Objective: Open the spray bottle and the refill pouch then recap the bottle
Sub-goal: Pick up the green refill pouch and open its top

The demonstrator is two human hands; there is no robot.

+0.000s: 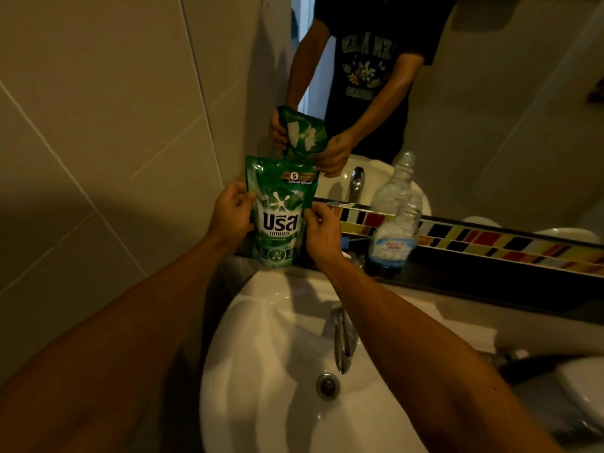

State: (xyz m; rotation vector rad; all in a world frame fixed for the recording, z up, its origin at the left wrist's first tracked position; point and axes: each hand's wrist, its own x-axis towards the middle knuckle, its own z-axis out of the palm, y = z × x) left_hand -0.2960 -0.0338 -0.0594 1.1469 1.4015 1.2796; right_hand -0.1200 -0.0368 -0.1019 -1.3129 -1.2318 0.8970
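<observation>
Both hands are on the green refill pouch (281,214), which stands upright on the dark ledge (457,282) at the far side of the white sink (261,338), close against the mirror (490,109). The left hand (232,213) pinches the pouch's left edge at mid-height, fingers curled round the side; the right hand (322,229) pinches the right edge just opposite. Neither hand is spread flat.

The spray bottle (397,238) stands on the same ledge, just right of the pouch and apart from both hands. Its neck looks bare, with no trigger head on it, so I judge the bottle already opened and the pouch to be the step in hand.

To do it well, I would keep one hand low to steady the pouch on the ledge and bring the other up to the top corner, where a tear notch or cap would sit; I cannot make out which from here. The body is soft and full, so squeezing the middle while opening could push liquid out over the ledge. Grip the seams, not the belly, and keep the pouch upright.
</observation>
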